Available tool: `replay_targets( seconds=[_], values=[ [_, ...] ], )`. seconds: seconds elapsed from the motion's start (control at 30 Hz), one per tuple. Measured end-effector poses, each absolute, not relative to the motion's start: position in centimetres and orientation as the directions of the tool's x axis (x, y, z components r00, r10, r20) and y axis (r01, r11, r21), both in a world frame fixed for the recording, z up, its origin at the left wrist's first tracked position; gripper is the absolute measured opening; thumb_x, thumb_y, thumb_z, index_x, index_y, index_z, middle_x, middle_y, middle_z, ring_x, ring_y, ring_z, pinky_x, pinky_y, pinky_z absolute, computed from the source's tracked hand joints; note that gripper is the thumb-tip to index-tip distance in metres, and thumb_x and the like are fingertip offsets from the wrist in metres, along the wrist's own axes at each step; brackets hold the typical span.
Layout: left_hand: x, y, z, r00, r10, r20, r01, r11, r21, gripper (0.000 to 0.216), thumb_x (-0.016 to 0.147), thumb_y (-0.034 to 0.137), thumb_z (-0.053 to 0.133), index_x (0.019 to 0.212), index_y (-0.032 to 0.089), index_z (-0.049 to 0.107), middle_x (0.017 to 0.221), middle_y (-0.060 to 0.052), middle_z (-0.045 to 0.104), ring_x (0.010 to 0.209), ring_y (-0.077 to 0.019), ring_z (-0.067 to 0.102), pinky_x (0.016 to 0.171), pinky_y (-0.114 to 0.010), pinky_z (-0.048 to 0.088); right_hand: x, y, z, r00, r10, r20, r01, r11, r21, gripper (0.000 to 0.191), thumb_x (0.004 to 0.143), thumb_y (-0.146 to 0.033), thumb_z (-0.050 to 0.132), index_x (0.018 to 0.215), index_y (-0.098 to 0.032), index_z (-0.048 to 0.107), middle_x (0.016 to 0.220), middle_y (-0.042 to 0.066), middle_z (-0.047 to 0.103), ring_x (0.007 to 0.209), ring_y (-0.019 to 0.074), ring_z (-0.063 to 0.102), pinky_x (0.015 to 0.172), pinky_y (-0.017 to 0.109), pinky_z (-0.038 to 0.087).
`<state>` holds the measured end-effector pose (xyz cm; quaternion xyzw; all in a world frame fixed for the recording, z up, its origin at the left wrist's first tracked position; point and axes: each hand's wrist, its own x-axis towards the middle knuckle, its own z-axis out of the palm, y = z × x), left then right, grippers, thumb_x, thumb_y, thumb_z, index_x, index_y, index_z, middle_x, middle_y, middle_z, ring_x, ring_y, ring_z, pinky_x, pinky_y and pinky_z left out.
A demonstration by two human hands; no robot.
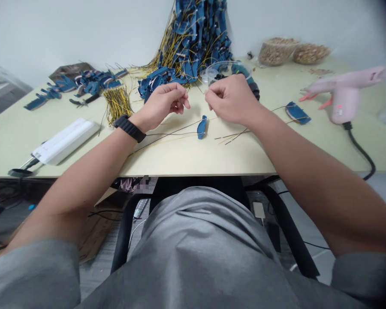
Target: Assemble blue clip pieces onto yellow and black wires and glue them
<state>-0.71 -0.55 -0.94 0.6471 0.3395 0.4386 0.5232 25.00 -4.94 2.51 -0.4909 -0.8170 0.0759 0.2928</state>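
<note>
My left hand [163, 104], with a black band on its wrist, is closed in a pinch above the pale table [186, 159]. My right hand [230, 99] is closed the same way a little to its right. A thin wire seems to run between the two pinches, too fine to make out well. Just below the hands a small blue part [201, 127] lies on the table with black and yellow wires [167, 136] trailing left from it. More loose wires [234, 136] lie under my right wrist.
A big heap of blue parts with yellow wires [193, 38] rises at the back. A bundle of yellow wires [117, 102], pliers [83, 101] and more blue parts [83, 81] lie left. A white box [66, 140] sits near left. A pink glue gun [344, 92], another blue part [297, 112] and two tubs [276, 50] stand right.
</note>
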Motion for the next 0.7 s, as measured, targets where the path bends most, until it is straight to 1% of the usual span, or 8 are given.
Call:
replay_targets(
  seconds=[0.07, 0.13, 0.23, 0.3, 0.4, 0.5, 0.57, 0.7],
  values=[
    [-0.8, -0.4, -1.2, 0.36, 0.902, 0.237, -0.011, -0.25, 0.968, 0.017, 0.095, 0.007, 0.078, 0.089, 0.021, 0.084, 0.1, -0.005, 0.09, 0.081, -0.0152, 0.072, 0.077, -0.028, 0.055, 25.1, -5.1, 2.7, -0.312, 0.862, 0.399, 0.733, 0.486, -0.476, 0.038, 0.11, -0.019, 0.063, 0.075, -0.032, 0.061, 0.075, 0.005, 0.072, 0.08, 0.0292, 0.071, 0.086, 0.045, 0.055],
    [-0.9, -0.2, -1.4, 0.365, 0.887, 0.282, 0.035, -0.316, 0.948, 0.019, 0.083, 0.007, 0.074, 0.076, 0.023, 0.082, 0.09, -0.004, 0.086, 0.081, -0.0166, 0.071, 0.076, -0.03, 0.052, 25.2, -5.1, 2.8, -0.31, 0.865, 0.395, 0.704, 0.488, -0.516, 0.032, 0.109, -0.018, 0.061, 0.081, -0.034, 0.062, 0.083, 0.005, 0.079, 0.086, 0.0318, 0.077, 0.091, 0.046, 0.06],
    [-1.0, -0.1, -1.6, 0.356, 0.874, 0.331, 0.134, -0.398, 0.907, 0.04, 0.087, 0.021, 0.078, 0.051, 0.028, 0.062, 0.057, -0.003, 0.055, 0.06, -0.0185, 0.046, 0.065, -0.038, 0.038, 25.7, -4.7, 2.6, -0.325, 0.842, 0.43, 0.659, 0.528, -0.536, 0.024, 0.098, -0.018, 0.067, 0.084, -0.036, 0.06, 0.089, 0.007, 0.081, 0.093, 0.0342, 0.081, 0.098, 0.049, 0.063],
    [-1.1, -0.1, -1.5, 0.316, 0.879, 0.358, 0.15, -0.419, 0.896, 0.05, 0.088, 0.032, 0.082, 0.047, 0.031, 0.053, 0.051, -0.003, 0.042, 0.055, -0.019, 0.031, 0.061, -0.041, 0.028, 25.9, -4.4, 2.4, -0.312, 0.83, 0.461, 0.615, 0.547, -0.568, 0.024, 0.09, -0.022, 0.074, 0.085, -0.037, 0.056, 0.09, 0.008, 0.08, 0.095, 0.0358, 0.08, 0.096, 0.052, 0.062],
    [-1.1, -0.2, -1.1, 0.231, 0.891, 0.391, 0.136, -0.428, 0.894, 0.046, 0.085, 0.034, 0.082, 0.051, 0.032, 0.051, 0.053, -0.003, 0.041, 0.059, -0.0198, 0.026, 0.061, -0.043, 0.025, 26.2, -3.9, 2.2, -0.26, 0.853, 0.452, 0.603, 0.509, -0.615, 0.028, 0.086, -0.027, 0.08, 0.087, -0.039, 0.054, 0.084, 0.006, 0.075, 0.094, 0.0396, 0.077, 0.092, 0.056, 0.062],
    [-1.3, -0.3, -0.3, 0.175, 0.923, 0.343, 0.125, -0.366, 0.922, 0.038, 0.074, 0.027, 0.076, 0.053, 0.03, 0.045, 0.056, -0.002, 0.039, 0.06, -0.0174, 0.024, 0.061, -0.041, 0.023, 26.2, -3.6, 2.1, -0.222, 0.898, 0.38, 0.677, 0.422, -0.602, 0.016, 0.095, -0.038, 0.081, 0.085, -0.04, 0.068, 0.074, 0.007, 0.07, 0.092, 0.0415, 0.075, 0.084, 0.056, 0.059],
    [-1.4, -0.4, 0.1, 0.177, 0.935, 0.306, 0.104, -0.327, 0.939, 0.031, 0.066, 0.027, 0.069, 0.052, 0.029, 0.041, 0.057, -0.001, 0.037, 0.058, -0.0152, 0.026, 0.06, -0.038, 0.02, 26.1, -3.6, 2.2, -0.22, 0.907, 0.358, 0.71, 0.401, -0.579, 0.018, 0.099, -0.044, 0.08, 0.083, -0.038, 0.073, 0.072, 0.008, 0.068, 0.092, 0.0406, 0.075, 0.079, 0.053, 0.055],
    [-1.3, -0.5, 0.3, 0.223, 0.919, 0.326, 0.074, -0.349, 0.934, 0.033, 0.063, 0.032, 0.071, 0.051, 0.029, 0.04, 0.057, 0.0, 0.031, 0.053, -0.0125, 0.025, 0.058, -0.036, 0.019, 26.0, -4.0, 2.4, -0.29, 0.869, 0.402, 0.678, 0.483, -0.555, 0.028, 0.096, -0.032, 0.075, 0.072, -0.033, 0.06, 0.076, 0.009, 0.066, 0.088, 0.0355, 0.07, 0.08, 0.051, 0.053]
  ],
)
